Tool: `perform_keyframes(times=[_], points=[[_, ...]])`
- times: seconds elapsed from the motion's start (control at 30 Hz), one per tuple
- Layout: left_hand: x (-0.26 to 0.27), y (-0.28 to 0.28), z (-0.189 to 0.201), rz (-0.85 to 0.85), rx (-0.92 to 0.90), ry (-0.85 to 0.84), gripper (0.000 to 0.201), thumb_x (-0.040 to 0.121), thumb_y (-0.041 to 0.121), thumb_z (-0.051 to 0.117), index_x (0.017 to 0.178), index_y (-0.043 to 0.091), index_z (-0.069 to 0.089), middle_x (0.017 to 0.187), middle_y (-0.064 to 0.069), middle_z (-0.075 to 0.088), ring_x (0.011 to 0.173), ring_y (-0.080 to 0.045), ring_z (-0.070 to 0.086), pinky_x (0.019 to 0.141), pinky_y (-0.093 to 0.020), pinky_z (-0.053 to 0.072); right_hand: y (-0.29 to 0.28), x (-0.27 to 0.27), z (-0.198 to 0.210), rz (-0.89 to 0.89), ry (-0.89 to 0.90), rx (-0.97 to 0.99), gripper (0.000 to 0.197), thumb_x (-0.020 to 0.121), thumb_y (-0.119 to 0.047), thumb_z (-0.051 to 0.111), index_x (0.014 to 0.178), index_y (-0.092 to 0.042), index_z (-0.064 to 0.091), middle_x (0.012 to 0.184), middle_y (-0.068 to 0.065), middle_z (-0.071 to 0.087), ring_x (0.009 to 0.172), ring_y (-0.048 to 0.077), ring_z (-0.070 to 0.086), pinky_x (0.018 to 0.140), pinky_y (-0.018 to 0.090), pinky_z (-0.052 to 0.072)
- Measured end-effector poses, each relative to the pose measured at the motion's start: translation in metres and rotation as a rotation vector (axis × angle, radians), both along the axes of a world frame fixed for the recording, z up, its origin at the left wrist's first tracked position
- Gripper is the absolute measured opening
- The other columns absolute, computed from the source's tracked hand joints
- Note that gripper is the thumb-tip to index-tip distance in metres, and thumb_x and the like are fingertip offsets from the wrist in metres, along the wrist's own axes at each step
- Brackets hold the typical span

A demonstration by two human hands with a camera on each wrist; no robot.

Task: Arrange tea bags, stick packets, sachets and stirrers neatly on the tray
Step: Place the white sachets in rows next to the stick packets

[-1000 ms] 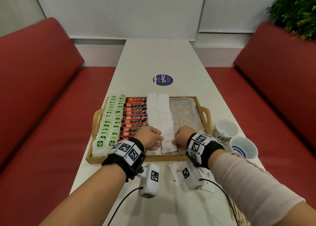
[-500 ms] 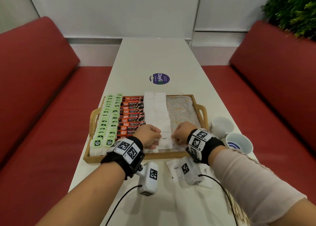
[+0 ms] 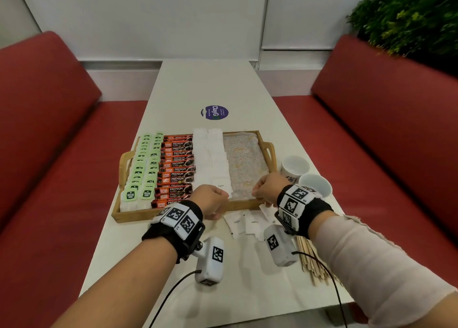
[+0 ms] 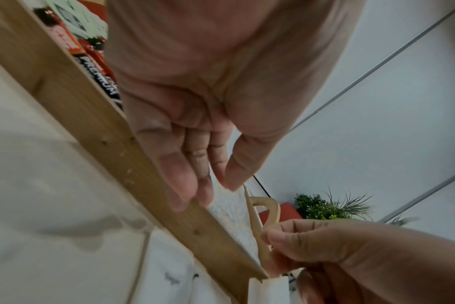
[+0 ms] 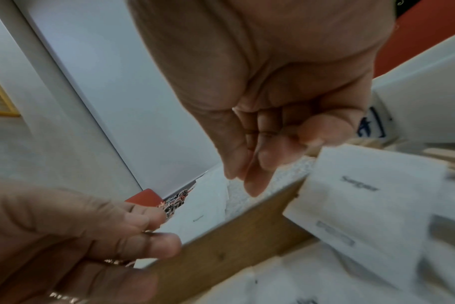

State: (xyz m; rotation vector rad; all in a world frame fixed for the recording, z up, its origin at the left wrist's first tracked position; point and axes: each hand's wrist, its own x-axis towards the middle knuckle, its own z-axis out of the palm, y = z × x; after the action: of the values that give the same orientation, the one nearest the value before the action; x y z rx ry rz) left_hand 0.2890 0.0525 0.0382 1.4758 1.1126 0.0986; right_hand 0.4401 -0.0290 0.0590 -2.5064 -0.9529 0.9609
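Observation:
The wooden tray (image 3: 173, 212) holds rows of green tea bags (image 3: 143, 169), red stick packets (image 3: 176, 171) and white sachets (image 3: 210, 154); its patterned right strip is bare. My left hand (image 3: 218, 196) is at the tray's front edge and pinches the near corner of the last sachet (image 3: 223, 187) between thumb and fingers (image 4: 195, 191). My right hand (image 3: 260, 194) hovers over the tray's front right part, its fingers (image 5: 255, 181) loosely curled with nothing between them. A loose sachet (image 5: 364, 195) leans on the tray's front wall just below it.
More loose sachets (image 3: 238, 224) lie on the white table in front of the tray. Wooden stirrers (image 3: 309, 263) lie under my right forearm. Two white cups (image 3: 295, 166) stand right of the tray. Red benches flank the table, and a round sticker (image 3: 214, 112) sits beyond the tray.
My right hand has let go of the last sachet and drawn away to the right. My left hand stays at that sachet's corner.

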Motion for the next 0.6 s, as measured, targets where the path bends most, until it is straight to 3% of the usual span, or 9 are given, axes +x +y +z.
perform_keyframes(times=[0.1, 0.27, 0.37, 0.47, 0.53, 0.6], points=[[-0.003, -0.011, -0.004, -0.016, -0.021, 0.035, 0.005, 0.089, 0.007, 0.062, 0.088, 0.011, 0.064, 0.088, -0.007, 0.062, 0.069, -0.016, 0.058, 0.047, -0.020, 0.051, -0.016, -0.005, -0.005, -0.008, 0.024, -0.015, 0.017, 0.091, -0.015, 0.059, 0.101, -0.006, 0.069, 0.098, 0.008, 0.072, 0.065, 0.016, 0.061, 0.046, 0.019, 0.044], [-0.006, -0.023, -0.010, -0.008, -0.052, 0.085, 0.006, 0.091, 0.009, 0.060, 0.097, 0.010, 0.062, 0.099, -0.008, 0.057, 0.078, -0.017, 0.056, 0.054, -0.025, 0.052, -0.029, -0.014, -0.019, 0.047, -0.017, -0.094, 0.027, 0.091, -0.017, 0.054, 0.111, -0.006, 0.067, 0.111, 0.013, 0.068, 0.094, 0.025, 0.065, 0.077, 0.031, 0.052], [-0.005, -0.030, -0.013, 0.005, -0.063, 0.127, 0.018, 0.091, 0.007, 0.059, 0.109, 0.006, 0.062, 0.100, -0.009, 0.054, 0.074, -0.016, 0.053, 0.052, -0.024, 0.052, -0.036, -0.019, -0.029, 0.107, -0.087, -0.070, 0.031, 0.089, -0.019, 0.054, 0.117, -0.013, 0.065, 0.117, 0.008, 0.064, 0.103, 0.023, 0.061, 0.086, 0.031, 0.049], [-0.003, -0.035, -0.018, 0.052, -0.065, 0.113, 0.023, 0.091, 0.006, 0.059, 0.114, 0.001, 0.059, 0.095, -0.011, 0.056, 0.081, -0.024, 0.061, 0.060, -0.029, 0.054, -0.037, -0.029, -0.034, 0.200, -0.151, -0.153, 0.031, 0.095, -0.019, 0.048, 0.122, -0.012, 0.062, 0.124, 0.008, 0.061, 0.113, 0.025, 0.058, 0.096, 0.033, 0.047], [0.000, -0.036, -0.022, 0.063, -0.047, 0.095, 0.021, 0.090, 0.006, 0.059, 0.109, -0.004, 0.059, 0.092, -0.013, 0.058, 0.080, -0.027, 0.062, 0.069, -0.034, 0.056, -0.036, -0.036, -0.033, 0.241, -0.161, -0.168, 0.032, 0.097, -0.014, 0.045, 0.125, -0.012, 0.061, 0.127, 0.008, 0.059, 0.115, 0.025, 0.057, 0.099, 0.033, 0.046], [0.001, -0.039, -0.022, 0.080, -0.069, 0.098, 0.007, 0.090, 0.004, 0.060, 0.086, -0.001, 0.058, 0.080, -0.013, 0.058, 0.068, -0.024, 0.058, 0.080, -0.039, 0.055, -0.035, -0.041, -0.035, 0.265, -0.138, -0.131, 0.035, 0.095, -0.008, 0.046, 0.124, -0.016, 0.063, 0.128, 0.006, 0.059, 0.115, 0.024, 0.057, 0.097, 0.031, 0.047]])
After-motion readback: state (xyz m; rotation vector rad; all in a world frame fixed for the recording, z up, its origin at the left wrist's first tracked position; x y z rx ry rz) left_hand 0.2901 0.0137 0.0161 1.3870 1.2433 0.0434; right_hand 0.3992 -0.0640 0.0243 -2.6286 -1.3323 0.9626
